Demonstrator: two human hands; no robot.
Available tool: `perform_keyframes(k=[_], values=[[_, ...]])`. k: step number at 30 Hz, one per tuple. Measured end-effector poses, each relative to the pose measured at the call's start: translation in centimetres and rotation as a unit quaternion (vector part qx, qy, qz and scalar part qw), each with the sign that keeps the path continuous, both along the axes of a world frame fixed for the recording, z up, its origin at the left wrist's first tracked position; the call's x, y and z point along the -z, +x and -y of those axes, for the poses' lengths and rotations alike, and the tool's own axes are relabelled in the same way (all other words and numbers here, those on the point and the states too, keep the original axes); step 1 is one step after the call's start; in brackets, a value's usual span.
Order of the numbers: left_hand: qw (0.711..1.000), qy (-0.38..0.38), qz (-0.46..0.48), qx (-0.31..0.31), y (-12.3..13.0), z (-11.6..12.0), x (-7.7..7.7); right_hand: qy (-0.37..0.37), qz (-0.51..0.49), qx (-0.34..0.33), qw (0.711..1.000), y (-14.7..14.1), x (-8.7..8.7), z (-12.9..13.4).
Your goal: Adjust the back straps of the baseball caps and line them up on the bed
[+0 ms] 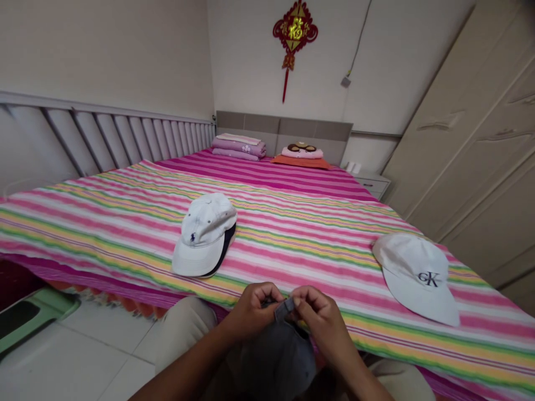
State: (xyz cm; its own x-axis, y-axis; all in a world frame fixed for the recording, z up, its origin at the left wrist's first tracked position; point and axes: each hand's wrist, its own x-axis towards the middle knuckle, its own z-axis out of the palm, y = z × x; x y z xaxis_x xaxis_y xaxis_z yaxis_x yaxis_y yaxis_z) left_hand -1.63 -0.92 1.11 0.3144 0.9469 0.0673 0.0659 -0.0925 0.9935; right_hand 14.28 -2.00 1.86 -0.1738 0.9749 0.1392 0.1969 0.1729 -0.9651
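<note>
Adjuster strap (284, 309) of the grey cap (271, 362) sits pinched between the left hand (249, 312) and right hand (320, 323), both fingertip grips close and steady.

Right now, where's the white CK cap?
In the head view, the white CK cap lies on the striped bedspread, right of the person's right hand.
</note>
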Motion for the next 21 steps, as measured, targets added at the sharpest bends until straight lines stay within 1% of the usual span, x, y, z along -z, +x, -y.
perform_keyframes(k=[1, 2, 3, 5, 6, 8, 9, 10, 11, 12, 13, 14, 15, 16, 17, 18, 19, 20, 21], values=[[1.000, -0.013, 0.010, 0.002, 0.0, -0.1, 0.1, 0.065, 0.039, 0.002, 0.997, 0.1, 0.0, 0.1], [0.999, -0.025, 0.020, 0.005, -0.1, -0.1, 0.2, 0.139, 0.092, -0.003, 0.986, 0.3, -0.2, 0.2], [0.999, -0.034, 0.031, 0.005, -0.1, -0.2, 0.3, 0.211, 0.151, -0.013, 0.966, 0.4, -0.3, 0.4], [0.997, -0.053, 0.055, 0.005, -0.1, -0.2, 0.3, 0.324, 0.254, -0.026, 0.911, 0.5, -0.6, 0.7], [0.996, -0.065, 0.064, 0.005, -0.1, -0.2, 0.3, 0.362, 0.285, -0.016, 0.888, 0.5, -0.8, 0.8], [0.994, -0.086, 0.075, 0.008, -0.1, -0.1, 0.2, 0.409, 0.309, 0.019, 0.858, 0.5, -0.9, 1.0], [0.993, -0.093, 0.076, 0.010, 0.0, 0.0, 0.2, 0.422, 0.310, 0.029, 0.852, 0.4, -0.9, 1.1], [0.992, -0.099, 0.078, 0.013, 0.0, 0.0, 0.1, 0.425, 0.305, 0.034, 0.852, 0.4, -0.9, 1.1], [0.991, -0.102, 0.082, 0.019, 0.0, 0.1, 0.1, 0.417, 0.293, 0.032, 0.860, 0.4, -0.9, 1.1], [0.990, -0.102, 0.088, 0.027, 0.0, 0.1, 0.1, 0.395, 0.270, 0.025, 0.878, 0.4, -0.9, 1.1], [0.989, -0.105, 0.096, 0.036, 0.0, 0.2, 0.1, 0.357, 0.233, 0.019, 0.905, 0.3, -0.9, 1.0], [0.987, -0.109, 0.105, 0.046, 0.0, 0.2, 0.2, 0.296, 0.181, 0.012, 0.938, 0.3, -0.8, 1.0], [0.985, -0.113, 0.115, 0.056, 0.0, 0.2, 0.2, 0.217, 0.112, 0.007, 0.970, 0.2, -0.7, 0.9], [0.983, -0.116, 0.126, 0.065, 0.0, 0.2, 0.3, 0.126, 0.035, 0.001, 0.991, 0.1, -0.6, 0.8], [0.981, -0.120, 0.135, 0.071, 0.0, 0.2, 0.3, 0.035, -0.040, -0.006, 0.999, 0.0, -0.5, 0.8], [0.979, -0.123, 0.143, 0.073, 0.0, 0.2, 0.4, -0.040, -0.103, -0.010, 0.994, -0.1, -0.5, 0.7], [0.979, -0.122, 0.148, 0.072, 0.0, 0.1, 0.5, -0.089, -0.146, -0.014, 0.985, -0.2, -0.4, 0.7], [0.979, -0.119, 0.150, 0.068, 0.0, 0.1, 0.5, -0.105, -0.164, -0.015, 0.981, -0.2, -0.4, 0.7], [0.980, -0.118, 0.149, 0.063, 0.0, 0.0, 0.6, -0.087, -0.157, -0.012, 0.984, -0.1, -0.5, 0.7]])
